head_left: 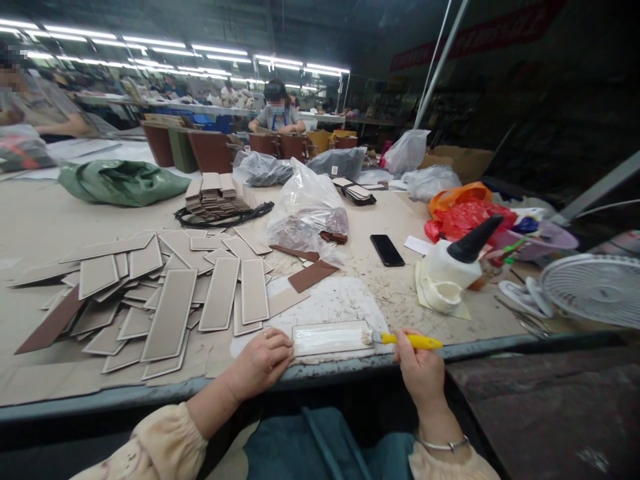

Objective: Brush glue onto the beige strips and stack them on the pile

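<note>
Near the table's front edge lies a rectangular beige panel (pixel 313 340), much of its face covered in wet white glue. My left hand (pixel 265 358) pinches the panel's left end, fingers closed together. In my right hand (pixel 419 367) is a paintbrush (pixel 413 341) with a yellow handle, its bristles touching the panel near the right end. Under the panel spreads a white sheet (pixel 350 300) with dark specks. Left of it a loose heap of similar beige panels (pixel 170 313) lies spread out, with brown pieces (pixel 311 275) close by.
A white glue bottle (pixel 450 267) with a black nozzle stands at right, beside a white fan (pixel 595 287) and scissors (pixel 525 319). A phone (pixel 387 250) lies mid-table. Behind are plastic bags (pixel 310 207), stacked panels (pixel 215 197) and a green bag (pixel 120 181). Co-workers sit farther back.
</note>
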`<state>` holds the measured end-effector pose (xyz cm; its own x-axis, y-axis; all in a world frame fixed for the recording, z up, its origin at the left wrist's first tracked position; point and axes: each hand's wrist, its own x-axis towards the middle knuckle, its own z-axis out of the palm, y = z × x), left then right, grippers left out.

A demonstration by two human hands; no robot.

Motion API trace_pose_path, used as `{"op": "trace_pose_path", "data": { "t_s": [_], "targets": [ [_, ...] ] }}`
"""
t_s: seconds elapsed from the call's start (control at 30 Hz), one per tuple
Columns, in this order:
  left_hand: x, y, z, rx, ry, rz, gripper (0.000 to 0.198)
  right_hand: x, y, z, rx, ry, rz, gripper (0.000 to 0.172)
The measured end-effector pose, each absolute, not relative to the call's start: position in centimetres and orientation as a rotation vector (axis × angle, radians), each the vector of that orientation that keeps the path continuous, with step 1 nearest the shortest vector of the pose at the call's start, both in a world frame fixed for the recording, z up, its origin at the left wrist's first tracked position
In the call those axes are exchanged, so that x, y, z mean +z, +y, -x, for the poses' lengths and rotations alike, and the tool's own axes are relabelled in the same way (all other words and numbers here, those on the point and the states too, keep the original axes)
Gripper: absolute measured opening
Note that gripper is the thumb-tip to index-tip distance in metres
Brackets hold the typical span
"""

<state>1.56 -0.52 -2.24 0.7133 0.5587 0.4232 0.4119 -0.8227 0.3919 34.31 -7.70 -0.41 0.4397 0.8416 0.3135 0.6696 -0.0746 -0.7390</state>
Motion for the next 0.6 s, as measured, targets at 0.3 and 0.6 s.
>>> {"op": "trace_pose_path", "data": {
  "t_s": [0.3, 0.6],
  "targets": [
    [-2.5, -0.4, -1.6, 0.760, 0.772, -2.650, 0.014, -0.1, -5.8, -29.7, 0.878, -0.860, 1.454, 0.040],
    [-2.2, -0.6, -1.7, 0.770, 0.763, -2.638, 0.015, -0.5, -4.2, -27.2, 0.900, -1.043, 1.629, 0.050]
  ]
}}
